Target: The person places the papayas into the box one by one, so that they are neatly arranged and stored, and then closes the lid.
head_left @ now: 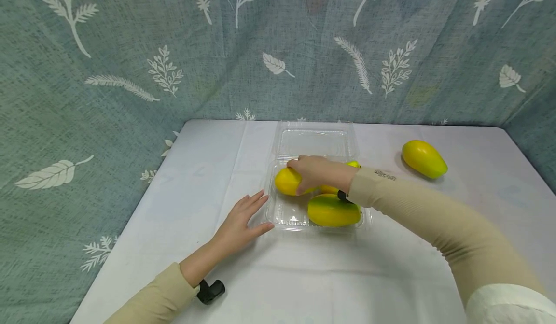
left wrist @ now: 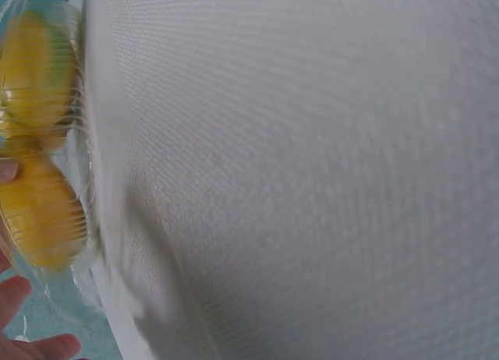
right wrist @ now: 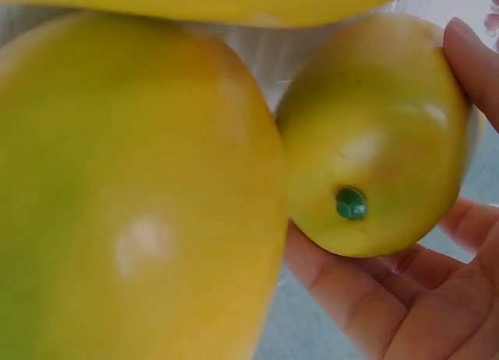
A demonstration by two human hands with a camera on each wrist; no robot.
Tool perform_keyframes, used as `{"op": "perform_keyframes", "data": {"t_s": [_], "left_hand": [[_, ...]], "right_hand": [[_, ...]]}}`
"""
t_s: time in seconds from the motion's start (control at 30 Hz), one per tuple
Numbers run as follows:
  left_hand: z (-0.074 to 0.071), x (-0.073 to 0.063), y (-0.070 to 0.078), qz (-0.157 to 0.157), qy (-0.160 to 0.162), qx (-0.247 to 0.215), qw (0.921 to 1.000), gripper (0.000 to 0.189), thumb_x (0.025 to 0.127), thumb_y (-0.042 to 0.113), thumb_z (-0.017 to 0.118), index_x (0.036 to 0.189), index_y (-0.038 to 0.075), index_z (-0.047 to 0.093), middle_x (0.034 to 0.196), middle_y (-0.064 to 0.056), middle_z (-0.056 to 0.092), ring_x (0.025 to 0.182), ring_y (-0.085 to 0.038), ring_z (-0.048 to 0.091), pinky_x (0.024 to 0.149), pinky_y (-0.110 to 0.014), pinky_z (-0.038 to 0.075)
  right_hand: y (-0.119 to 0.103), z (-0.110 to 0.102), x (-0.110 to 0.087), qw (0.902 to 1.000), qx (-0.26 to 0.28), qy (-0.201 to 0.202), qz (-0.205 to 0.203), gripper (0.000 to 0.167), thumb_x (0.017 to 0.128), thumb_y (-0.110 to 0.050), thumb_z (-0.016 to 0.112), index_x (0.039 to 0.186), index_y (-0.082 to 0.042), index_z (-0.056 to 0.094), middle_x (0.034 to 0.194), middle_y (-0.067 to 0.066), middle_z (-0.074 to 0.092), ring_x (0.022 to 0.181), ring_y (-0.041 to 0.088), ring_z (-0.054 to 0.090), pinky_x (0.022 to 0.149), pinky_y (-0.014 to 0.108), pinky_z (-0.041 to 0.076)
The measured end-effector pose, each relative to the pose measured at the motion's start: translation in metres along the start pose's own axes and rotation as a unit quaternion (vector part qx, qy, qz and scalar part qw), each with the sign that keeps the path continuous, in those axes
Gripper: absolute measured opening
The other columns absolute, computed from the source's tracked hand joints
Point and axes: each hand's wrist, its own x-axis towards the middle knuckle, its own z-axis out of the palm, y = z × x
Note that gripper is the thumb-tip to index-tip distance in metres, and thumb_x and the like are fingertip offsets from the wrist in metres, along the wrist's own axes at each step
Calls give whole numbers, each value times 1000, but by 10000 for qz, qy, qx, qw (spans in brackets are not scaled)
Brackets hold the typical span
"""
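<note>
My right hand [head_left: 319, 170] grips a yellow mango [head_left: 286, 181] at the back left of a clear plastic clamshell box [head_left: 288, 215]. In the right wrist view, thumb and fingers wrap around this mango [right wrist: 382, 134], whose dark green stem spot faces the camera. A green-yellow mango [head_left: 333, 211] lies across the front right of the box. Behind it, another mango [head_left: 328, 189] is mostly hidden by my right wrist. My left hand [head_left: 238, 225] is beside the box's left wall, fingers straight and spread, holding nothing. The left wrist view shows mangoes [left wrist: 39, 72] through the ribbed wall.
The box's clear lid [head_left: 314, 143] lies folded back toward the curtain. One more mango [head_left: 424, 159] sits on the white tablecloth [head_left: 304, 280] at the back right. A patterned green-blue curtain [head_left: 234, 73] rises behind the table and along its left side.
</note>
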Motion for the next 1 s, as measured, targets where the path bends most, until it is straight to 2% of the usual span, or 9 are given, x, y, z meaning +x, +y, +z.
{"op": "perform_keyframes", "data": {"t_s": [0.33,0.6,1.0], "left_hand": [[2,0,-1,-17,12,-71,10000,68,81,41,66,139,13,41,148,0,31,134,-42,23,103,-60,25],[0,0,0,7,15,-81,10000,67,81,38,67,138,12,42,148,-1,32,134,-42,23,104,-59,24],[1,1,0,-37,-10,-106,9999,68,81,39,67,138,12,41,148,0,31,134,-41,22,103,-59,25]], "right_hand": [[-2,-4,0,9999,-134,-16,-14,72,78,-36,71,138,-13,38,127,14,47,109,27,50,97,41,41],[-3,-9,1,9994,-310,50,-163,61,79,-28,72,132,-14,47,124,12,49,106,26,49,96,41,43],[2,-12,-3,9997,-233,-51,-100,61,80,-26,71,134,-15,45,127,13,47,111,27,46,98,42,40]]}}
